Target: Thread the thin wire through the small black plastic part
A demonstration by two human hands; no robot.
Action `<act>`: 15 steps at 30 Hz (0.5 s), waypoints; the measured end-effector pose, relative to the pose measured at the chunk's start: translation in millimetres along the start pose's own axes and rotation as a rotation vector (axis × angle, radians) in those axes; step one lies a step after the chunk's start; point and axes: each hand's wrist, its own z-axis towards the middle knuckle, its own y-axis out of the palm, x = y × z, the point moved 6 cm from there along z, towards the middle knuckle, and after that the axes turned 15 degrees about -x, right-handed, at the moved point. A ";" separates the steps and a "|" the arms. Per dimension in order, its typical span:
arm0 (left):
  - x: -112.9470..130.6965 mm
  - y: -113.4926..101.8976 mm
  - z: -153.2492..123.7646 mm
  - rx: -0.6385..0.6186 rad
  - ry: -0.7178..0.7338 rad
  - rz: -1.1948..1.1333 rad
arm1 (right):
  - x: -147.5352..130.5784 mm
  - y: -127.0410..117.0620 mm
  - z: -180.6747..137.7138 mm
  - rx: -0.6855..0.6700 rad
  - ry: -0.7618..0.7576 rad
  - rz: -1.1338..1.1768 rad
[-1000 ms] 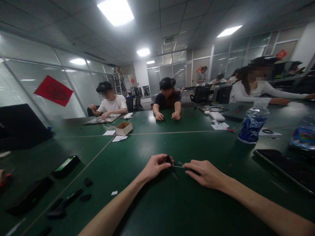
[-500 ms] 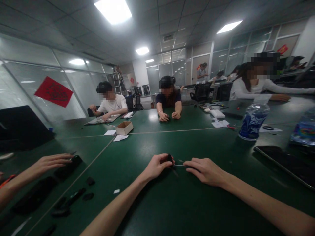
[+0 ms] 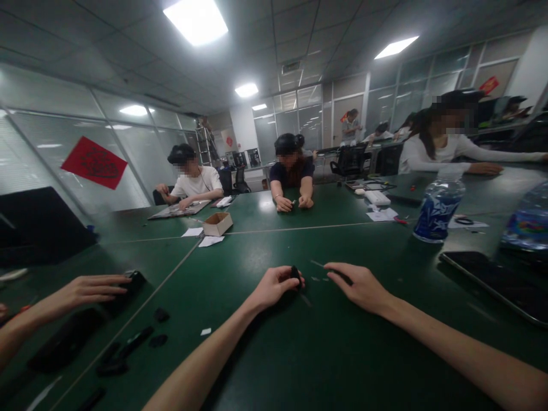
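Observation:
Pinched between the thumb and fingers of my left hand (image 3: 274, 287) is a small black part (image 3: 295, 274). Its exact kind is too small to make out. My right hand (image 3: 363, 288) is closed around a thin screwdriver (image 3: 317, 264), whose slim shaft points left and away from me. Most of its dark handle is hidden in my palm. The shaft's tip is apart from the black part. Tiny pale bits (image 3: 315, 279) lie on the green table (image 3: 265, 354) between my hands.
Black pieces (image 3: 135, 341) and a white scrap (image 3: 206, 331) lie left of my arm. A neighbour's hand (image 3: 92, 289) rests on a dark object. A phone (image 3: 492, 282) and water bottle (image 3: 439, 208) stand right; a cardboard box (image 3: 217, 224) sits ahead. People sit across.
My right hand has drawn the screwdriver back from the black part, and its shaft has tilted up and away. My left hand stays almost in place, still gripping the part.

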 end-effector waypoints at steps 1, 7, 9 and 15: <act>-1.3 -1.9 -0.1 0.023 0.005 -0.036 | -5.2 4.2 0.5 -0.079 -0.060 0.003; -8.4 -7.0 0.1 0.074 -0.009 -0.136 | -14.8 12.1 -0.6 -0.238 -0.099 -0.039; -9.8 -7.9 -0.1 0.082 -0.017 -0.132 | -15.1 13.4 -0.5 -0.262 -0.103 -0.054; -13.2 -7.2 0.7 0.040 -0.042 -0.034 | -15.8 16.4 -0.9 -0.307 -0.109 -0.116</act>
